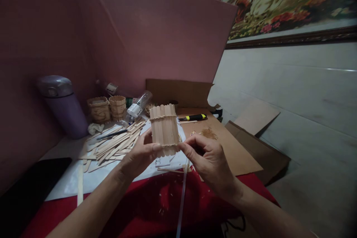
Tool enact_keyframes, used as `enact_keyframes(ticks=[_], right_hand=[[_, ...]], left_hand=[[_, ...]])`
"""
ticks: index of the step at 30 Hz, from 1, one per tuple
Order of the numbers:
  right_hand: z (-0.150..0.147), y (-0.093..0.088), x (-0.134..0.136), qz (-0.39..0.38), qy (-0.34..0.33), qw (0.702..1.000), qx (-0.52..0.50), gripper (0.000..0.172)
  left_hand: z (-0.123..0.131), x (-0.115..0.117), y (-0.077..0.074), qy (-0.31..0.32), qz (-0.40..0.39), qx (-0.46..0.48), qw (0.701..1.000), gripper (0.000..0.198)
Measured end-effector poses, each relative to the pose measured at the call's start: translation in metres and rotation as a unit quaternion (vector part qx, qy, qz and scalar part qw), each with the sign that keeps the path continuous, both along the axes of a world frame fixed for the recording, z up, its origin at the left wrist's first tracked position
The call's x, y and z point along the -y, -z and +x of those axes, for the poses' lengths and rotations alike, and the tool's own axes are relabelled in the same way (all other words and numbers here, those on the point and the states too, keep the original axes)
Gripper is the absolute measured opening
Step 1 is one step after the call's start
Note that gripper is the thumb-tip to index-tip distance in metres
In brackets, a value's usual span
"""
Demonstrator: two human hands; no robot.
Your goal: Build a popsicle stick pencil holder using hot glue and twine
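Observation:
My left hand (143, 152) grips a small cup made of craft sticks (164, 128) by its lower left side, thumb across the front. The cup is held up above the table, its sticks standing side by side with rounded ends. One twine band runs round it near the top and another length of twine (169, 145) near the bottom. At the lower right edge my right hand (208, 160) is closed in a pinch where the lower twine ends. Its curled fingers hide part of the contact. Below hangs or lies a long translucent strip (182, 197), like a glue stick.
Loose craft sticks (122, 145) are heaped on white paper at left. Behind stand two decorated cups (117, 107), a clear plastic bottle (139, 104) and a purple tumbler (63, 106). A black-and-yellow utility knife (195, 117) lies on cardboard (231, 145). Red cloth (156, 200) covers the near edge.

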State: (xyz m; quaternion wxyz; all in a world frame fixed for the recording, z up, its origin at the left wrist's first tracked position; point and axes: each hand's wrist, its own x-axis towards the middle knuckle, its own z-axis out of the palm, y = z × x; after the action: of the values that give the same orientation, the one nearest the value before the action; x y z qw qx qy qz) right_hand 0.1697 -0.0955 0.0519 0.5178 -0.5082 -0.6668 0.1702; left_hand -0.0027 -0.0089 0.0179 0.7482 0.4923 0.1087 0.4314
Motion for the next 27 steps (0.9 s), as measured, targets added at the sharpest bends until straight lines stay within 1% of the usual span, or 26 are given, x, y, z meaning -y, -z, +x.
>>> enact_keyframes(ticks=[5,9,14,18,23,27], right_hand=[[-0.001,0.000,0.001,-0.002,-0.007,1.000,-0.020,0.024],[0.000,0.000,0.002,-0.004,-0.017,1.000,-0.026,0.023],[0.000,0.001,0.001,-0.001,-0.013,1.000,-0.017,0.025],[-0.001,0.002,0.002,-0.005,-0.015,1.000,-0.024,0.025],[-0.004,0.001,0.008,-0.001,-0.030,0.999,-0.029,0.024],[-0.004,-0.003,0.011,0.005,-0.031,0.999,-0.025,0.023]], left_hand=[[-0.001,0.001,-0.001,0.018,0.007,-0.005,1.000,0.052],[-0.002,0.002,-0.002,0.018,0.009,-0.008,1.000,0.051],[-0.002,0.000,0.001,0.025,0.000,0.006,1.000,0.050],[-0.003,-0.001,0.004,0.042,-0.010,0.023,0.999,0.049],[-0.006,0.000,0.004,0.080,0.009,0.024,0.996,0.047],[-0.006,0.000,0.002,0.088,0.018,0.022,0.996,0.045]])
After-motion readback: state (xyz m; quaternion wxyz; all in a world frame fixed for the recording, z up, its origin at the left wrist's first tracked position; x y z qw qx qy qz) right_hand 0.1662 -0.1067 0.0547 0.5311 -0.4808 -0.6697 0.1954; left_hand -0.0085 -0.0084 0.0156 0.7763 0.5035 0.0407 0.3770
